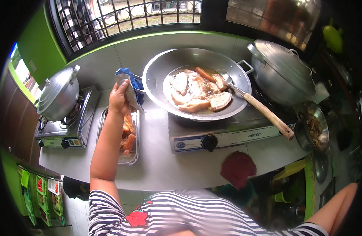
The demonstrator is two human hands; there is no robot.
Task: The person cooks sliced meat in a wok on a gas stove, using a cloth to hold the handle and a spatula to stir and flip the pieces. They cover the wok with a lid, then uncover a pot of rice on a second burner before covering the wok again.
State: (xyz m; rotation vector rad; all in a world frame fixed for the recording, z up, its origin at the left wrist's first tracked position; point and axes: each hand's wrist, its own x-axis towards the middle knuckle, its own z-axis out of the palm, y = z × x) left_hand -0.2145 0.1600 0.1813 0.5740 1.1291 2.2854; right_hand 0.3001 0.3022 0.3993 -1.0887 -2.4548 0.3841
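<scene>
My left hand (119, 96) reaches forward and grips a folded blue and grey cloth (130, 85) beside the left handle of a wide metal wok (157, 79). Whether the cloth wraps that handle is hard to see. In the wok, several large pieces of meat (195, 91) sit in bubbling oil. A ladle with a wooden handle (266, 113) rests in it, its grip jutting past the rim to the right. The wok stands on a gas stove (228, 138). Only my right forearm (336, 209) shows at the lower right; the hand is out of view.
Under my left arm lies a metal tray (135, 157) with fried meat (128, 143). A lidded pot (58, 94) sits on another stove (59, 137) at left. Right of the wok stands a large lidded pot (281, 73). A dark red cloth (238, 168) hangs over the counter edge (184, 180).
</scene>
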